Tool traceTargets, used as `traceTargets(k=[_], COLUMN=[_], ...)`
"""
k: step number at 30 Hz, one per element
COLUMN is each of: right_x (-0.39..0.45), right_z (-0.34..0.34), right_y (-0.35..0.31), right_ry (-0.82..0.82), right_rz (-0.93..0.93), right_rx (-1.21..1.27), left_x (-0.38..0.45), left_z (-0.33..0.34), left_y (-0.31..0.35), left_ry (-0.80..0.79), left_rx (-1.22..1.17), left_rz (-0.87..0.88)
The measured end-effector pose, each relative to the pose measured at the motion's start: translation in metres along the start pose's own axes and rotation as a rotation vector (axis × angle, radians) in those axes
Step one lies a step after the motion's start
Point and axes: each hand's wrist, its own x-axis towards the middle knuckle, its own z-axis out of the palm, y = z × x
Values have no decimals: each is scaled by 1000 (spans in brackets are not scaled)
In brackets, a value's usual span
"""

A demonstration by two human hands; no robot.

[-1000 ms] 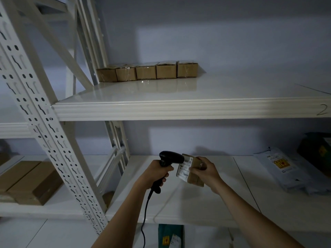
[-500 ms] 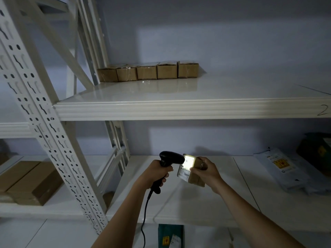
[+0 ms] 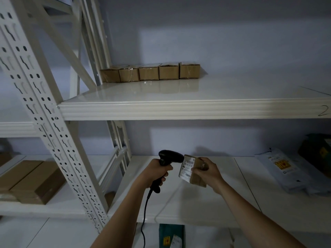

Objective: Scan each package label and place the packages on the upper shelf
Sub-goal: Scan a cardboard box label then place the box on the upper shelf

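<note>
**A:** Start at the left. What is the left hand (image 3: 155, 173) doing?

**B:** It is clenched round the grip of the black scanner (image 3: 167, 162), cable hanging below the wrist. The scanner's nose points to that hand's right and sits just beside the white label (image 3: 187, 167), perhaps touching its edge; I cannot tell which.

**A:** And next to it?

**B:** The small cardboard package (image 3: 194, 171), held in the air in front of the lower shelf (image 3: 179, 208). The right hand (image 3: 207, 173) grasps it from the far side, fingers over the top edge and thumb on the near face, so the label faces left toward the scanner.

**A:** Which relation matters for the next move?

**B:** The upper shelf (image 3: 179, 110) lies straight above and beyond the right hand. A row of five boxes (image 3: 150, 73) stands at its back, up and to the left of that hand. The bare spot at the row's right end is almost directly above the package.

**A:** So which hand carries it?

**B:** The right, I would judge. It already holds the package and sits nearer that open end. The package's long axis runs tilted, top leaning left. It would need turning so its short end faces forward like the others.

**A:** Any risk?

**B:** The shelf lip lies between hand and spot, so the lift must clear it first.
</note>
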Motion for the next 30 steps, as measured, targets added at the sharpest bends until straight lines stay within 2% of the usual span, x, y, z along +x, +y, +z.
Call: traceTargets(k=[30], right_x=[-6], right_z=[-5], right_y=[1], right_ry=[7], right_rz=[-4], right_rx=[-33], left_x=[-13], left_z=[1], left_y=[3], left_ry=[27], left_rx=[-5], left_rz=[21])
